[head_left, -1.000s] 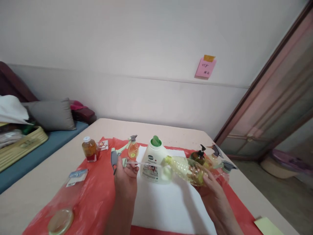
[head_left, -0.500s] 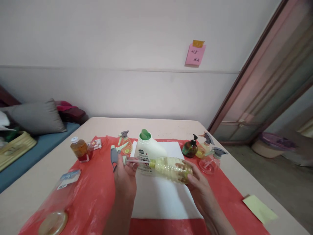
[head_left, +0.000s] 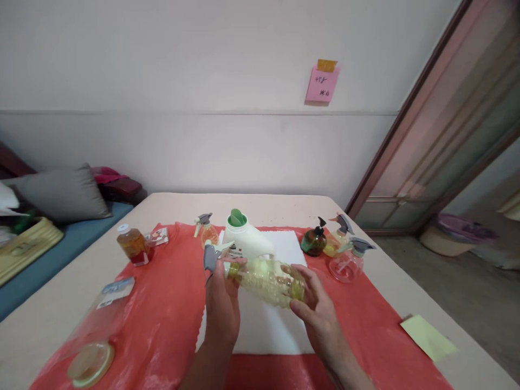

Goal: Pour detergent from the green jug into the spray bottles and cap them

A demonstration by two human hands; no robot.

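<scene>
My left hand [head_left: 223, 295] is closed round the neck of a grey and pale green trigger spray head [head_left: 210, 257]. The spray head meets the mouth of a clear yellowish plastic bottle [head_left: 264, 280], which lies on its side in the air above a white sheet. Whether the collar is threaded on, I cannot tell. My right hand [head_left: 314, 303] grips the bottle's base between thumb and fingers. Just behind the bottle stands a large pale detergent jug [head_left: 247, 238] with a green cup [head_left: 237, 218] in its mouth.
Red plastic sheeting [head_left: 170, 303] covers the table under the white sheet [head_left: 268, 336]. An orange spray bottle [head_left: 209, 234] stands behind left, an amber bottle [head_left: 136, 246] farther left. On the right are a dark pump bottle [head_left: 313, 241] and a pink spray bottle [head_left: 347, 265].
The spray head has moved right to the bottle's mouth, and its tube, visible between them before, is now inside the bottle. My right hand and the bottle have shifted slightly left.
</scene>
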